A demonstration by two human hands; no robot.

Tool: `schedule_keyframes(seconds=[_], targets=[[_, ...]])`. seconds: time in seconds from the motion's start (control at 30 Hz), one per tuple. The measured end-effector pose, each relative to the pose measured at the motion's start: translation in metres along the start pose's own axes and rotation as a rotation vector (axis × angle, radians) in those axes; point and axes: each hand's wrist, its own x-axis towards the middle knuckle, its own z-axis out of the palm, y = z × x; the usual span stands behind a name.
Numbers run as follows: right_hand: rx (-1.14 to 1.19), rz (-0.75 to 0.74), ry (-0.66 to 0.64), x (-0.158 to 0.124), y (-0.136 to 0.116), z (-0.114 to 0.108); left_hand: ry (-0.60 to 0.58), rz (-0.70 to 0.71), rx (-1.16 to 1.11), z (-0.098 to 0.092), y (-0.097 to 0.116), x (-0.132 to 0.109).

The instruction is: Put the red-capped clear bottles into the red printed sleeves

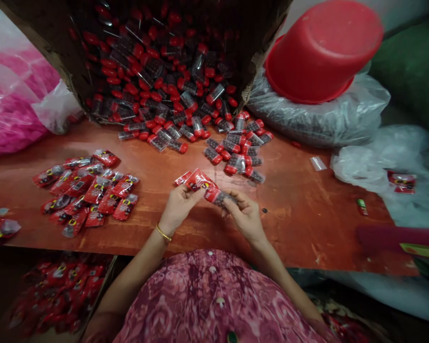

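My left hand [176, 209], with a gold bangle at the wrist, pinches small printed red packets [200, 178] above the middle of the table. My right hand [246, 213] has its fingers closed round a small clear tube [220, 198] of dark contents. A red printed end of packet meets the tube between the hands; whether the tube lies inside it I cannot tell. Just beyond my right hand lies a loose group of red-capped tubes [239, 143]. Left of my left hand is a pile of filled red packets [99, 190].
A cardboard box [268, 28] on its side spills many red-capped tubes onto the wooden table [307, 214]. Pink-filled bags [10, 105] stand at left. An upturned red bucket [325, 52] sits on a plastic bag [318, 119] at right. More packets [64, 290] fill a container below the left edge.
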Motion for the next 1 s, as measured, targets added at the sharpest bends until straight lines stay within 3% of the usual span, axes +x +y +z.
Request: schedule_keyframes(seconds=[0.1, 0.23, 0.33, 0.6, 0.73, 0.9, 1.0], targets=[[-0.016, -0.042, 0.022, 0.000, 0.004, 0.009, 0.033, -0.042, -0.036, 0.007, -0.009, 0.001], [-0.026, -0.123, 0.164, 0.002, 0.009, 0.020, 0.086, -0.070, -0.176, 0.016, -0.017, 0.002], [-0.018, -0.126, 0.099, 0.003, 0.010, 0.024, 0.107, -0.051, -0.259, 0.020, -0.016, 0.002], [0.197, 0.060, -0.039, 0.010, 0.011, 0.035, 0.112, -0.076, -0.358, 0.019, -0.010, 0.006], [0.132, 0.059, -0.065, 0.011, 0.010, 0.029, 0.213, -0.022, -0.422, 0.016, -0.007, 0.009], [0.040, -0.051, -0.020, 0.020, 0.014, 0.029, 0.076, -0.124, -0.445, 0.019, -0.012, 0.005], [-0.138, -0.109, 0.015, 0.031, 0.023, 0.037, 0.042, -0.215, -0.470, 0.014, -0.015, 0.004]])
